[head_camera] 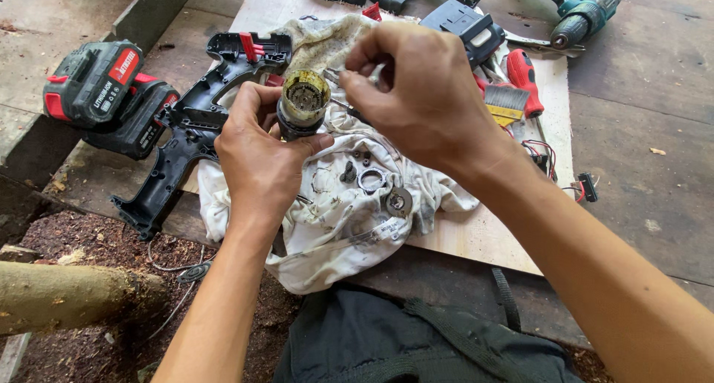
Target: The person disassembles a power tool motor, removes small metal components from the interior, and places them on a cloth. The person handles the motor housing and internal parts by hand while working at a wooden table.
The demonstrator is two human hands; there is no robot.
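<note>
1. The left hand [260, 156] comes up from the lower left with the forearm almost straight. Its fingers are curled around a short cylindrical gear housing [301, 104], dark on the body and yellowish at the open top, and the thumb presses on the right side of it. The housing stands upright, with the greasy open end toward the camera.
2. The right hand [420, 93] enters from the lower right, with the wrist bent down over the housing. Its fingers are pinched closely together just above and to the right of the housing mouth. A thin dark tool [349, 109] shows under the fingers, but I cannot tell exactly how it is gripped.
3. Both hands are held above a dirty white cloth [335, 219], which is spread on a pale board [476, 242].
4. On the cloth, under the right wrist, lie small metal parts: a ring [370, 180] and a round gear piece [399, 202], close to each other.
5. Left of the left hand lies a black tool shell [186, 137], partly on the cloth. Further left are two battery packs [111, 97], black and red.
6. Behind the right hand I see a red-handled screwdriver [523, 74] and a small brush [506, 100]. A teal drill [584, 11] lies at the top right.
</note>
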